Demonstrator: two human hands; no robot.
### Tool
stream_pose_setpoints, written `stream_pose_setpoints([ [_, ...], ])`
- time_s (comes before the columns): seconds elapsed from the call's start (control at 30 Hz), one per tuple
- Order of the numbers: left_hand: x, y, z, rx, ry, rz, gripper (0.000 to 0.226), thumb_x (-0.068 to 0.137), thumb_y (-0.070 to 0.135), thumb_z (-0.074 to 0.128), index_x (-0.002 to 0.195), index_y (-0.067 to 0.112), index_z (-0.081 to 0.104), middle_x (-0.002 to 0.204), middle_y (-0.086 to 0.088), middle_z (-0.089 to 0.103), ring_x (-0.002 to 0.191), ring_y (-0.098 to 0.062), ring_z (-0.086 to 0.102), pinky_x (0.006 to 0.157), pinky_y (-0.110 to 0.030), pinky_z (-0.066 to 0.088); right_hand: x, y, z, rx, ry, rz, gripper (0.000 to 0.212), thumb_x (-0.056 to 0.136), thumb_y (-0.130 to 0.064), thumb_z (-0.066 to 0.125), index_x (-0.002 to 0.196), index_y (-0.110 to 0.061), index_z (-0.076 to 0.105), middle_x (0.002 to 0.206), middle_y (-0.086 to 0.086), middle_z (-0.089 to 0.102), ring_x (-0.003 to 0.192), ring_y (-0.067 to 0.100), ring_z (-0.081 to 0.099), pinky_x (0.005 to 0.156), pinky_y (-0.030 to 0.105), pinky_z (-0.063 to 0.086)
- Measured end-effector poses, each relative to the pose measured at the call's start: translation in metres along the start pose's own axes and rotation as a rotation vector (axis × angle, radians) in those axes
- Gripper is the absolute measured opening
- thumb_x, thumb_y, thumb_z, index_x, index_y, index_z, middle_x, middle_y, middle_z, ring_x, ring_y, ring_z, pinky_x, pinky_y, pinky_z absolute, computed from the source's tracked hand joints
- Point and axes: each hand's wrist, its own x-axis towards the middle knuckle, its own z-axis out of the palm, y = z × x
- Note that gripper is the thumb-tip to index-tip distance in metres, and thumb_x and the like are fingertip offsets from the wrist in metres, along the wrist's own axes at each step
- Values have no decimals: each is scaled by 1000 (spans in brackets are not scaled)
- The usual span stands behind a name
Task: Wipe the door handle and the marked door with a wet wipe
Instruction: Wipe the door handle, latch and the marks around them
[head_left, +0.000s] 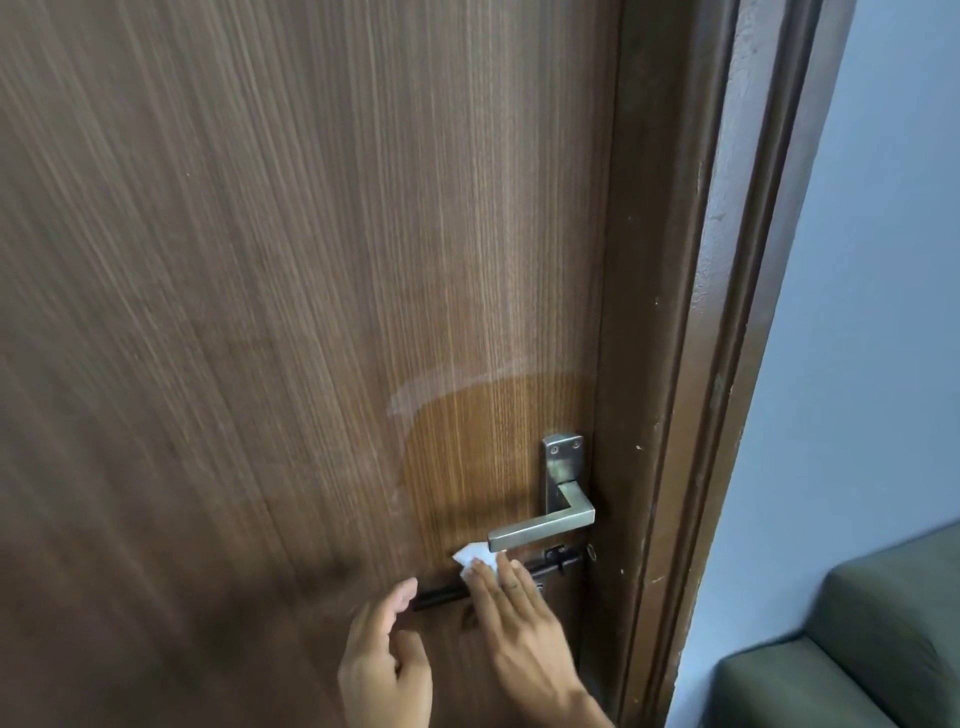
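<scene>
Now my right hand (511, 605) presses the wet wipe (475, 557) flat on the door (291, 291) just under the handle (540, 530), my left hand (387, 660) hangs loose and holds nothing, and I think the handle needs rubbing next.
</scene>
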Motion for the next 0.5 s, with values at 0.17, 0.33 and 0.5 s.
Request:
stream_pose_setpoints([
  [0.17, -3, 1, 10, 61, 1, 8, 51, 63, -26, 46, 89, 11, 69, 86, -6, 69, 84, 0, 53, 75, 3, 35, -12, 54, -13, -46, -46, 328, 41, 86, -8, 34, 114, 3, 61, 112, 20, 68, 103, 35, 65, 100, 38, 42],
  [0.33, 0, 10, 20, 69, -44, 38, 48, 64, -27, 47, 93, 5, 68, 89, -7, 69, 87, -3, 53, 82, 4, 33, 2, 37, -24, 42, -119, 423, 39, 76, -5, 64, 113, 4, 60, 110, 21, 68, 103, 33, 65, 90, 45, 50],
  [0.5, 10, 24, 19, 80, -53, 69, 44, 65, -23, 46, 92, 4, 67, 87, -8, 69, 82, -6, 56, 79, -9, 40, 16, 8, -59, 249, 1, 201, 25, 79, -15, 59, 100, -10, 69, 98, 4, 74, 91, 22, 70, 80, 32, 55],
])
